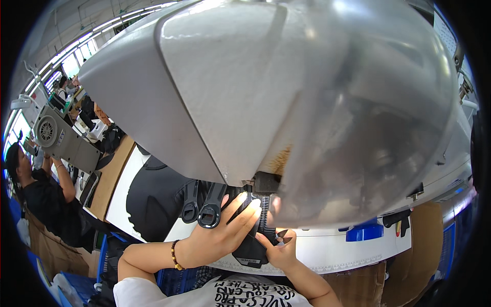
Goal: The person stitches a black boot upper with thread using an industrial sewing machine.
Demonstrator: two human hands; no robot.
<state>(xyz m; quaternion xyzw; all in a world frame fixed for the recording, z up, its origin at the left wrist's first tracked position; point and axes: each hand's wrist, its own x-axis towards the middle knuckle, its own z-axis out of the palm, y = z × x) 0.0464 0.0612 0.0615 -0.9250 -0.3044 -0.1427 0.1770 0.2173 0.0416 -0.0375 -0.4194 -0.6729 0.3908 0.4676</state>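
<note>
Under the head of a large grey sewing machine (225, 97) lies a black fabric piece (158, 199) with two black plastic buckles (208, 215) hanging from it. My left hand (230, 225), with a beaded bracelet at the wrist, rests on it beside the buckles. Its fingers are stretched out over the black material near the needle area. My right hand (280, 250) is closed at the right side of the piece, where a pair of dark pointed blades, like thread snips (284, 236), juts from the fingers. Some of its fingertips and the needle are hidden by the machine head.
A white worktable (327, 250) has a ruler strip along its front edge. On its right stands a blue tray (364, 231). At the far left a co-worker (48, 199) works at another grey machine (64, 138). Cardboard (427, 245) stands at the right.
</note>
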